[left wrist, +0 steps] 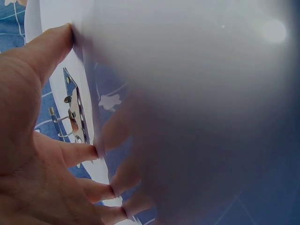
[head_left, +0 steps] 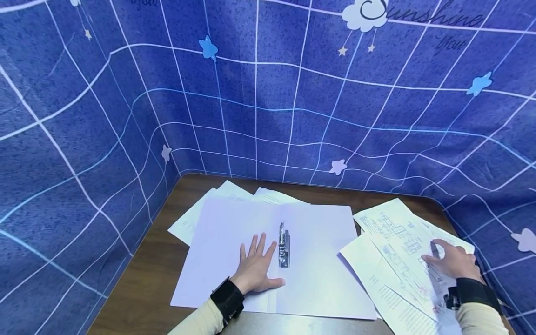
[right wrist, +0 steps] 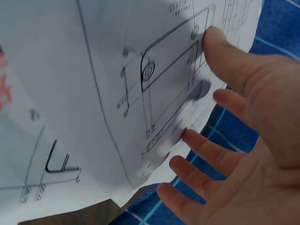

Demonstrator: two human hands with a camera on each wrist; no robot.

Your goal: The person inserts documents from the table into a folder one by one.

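A pale binder folder [head_left: 324, 279] lies spread flat on the table, with a metal lever clip [head_left: 284, 249] at its spine. My left hand [head_left: 256, 269] rests on the folder just left of the clip, fingers splayed. In the left wrist view, its fingertips press the glossy surface beside the clip [left wrist: 75, 110]. To the right, my right hand [head_left: 455, 261] is over loose printed sheets [head_left: 383, 242]. The right wrist view shows the thumb and fingertips touching a sheet with line drawings [right wrist: 112, 84], fingers loosely spread apart.
More printed sheets [head_left: 188, 221] stick out from under the folder's back left edge. The sheets at right overlap in a loose fan. A blue patterned cloth [head_left: 268, 102] hangs behind and beside the dark wooden table [head_left: 138, 284].
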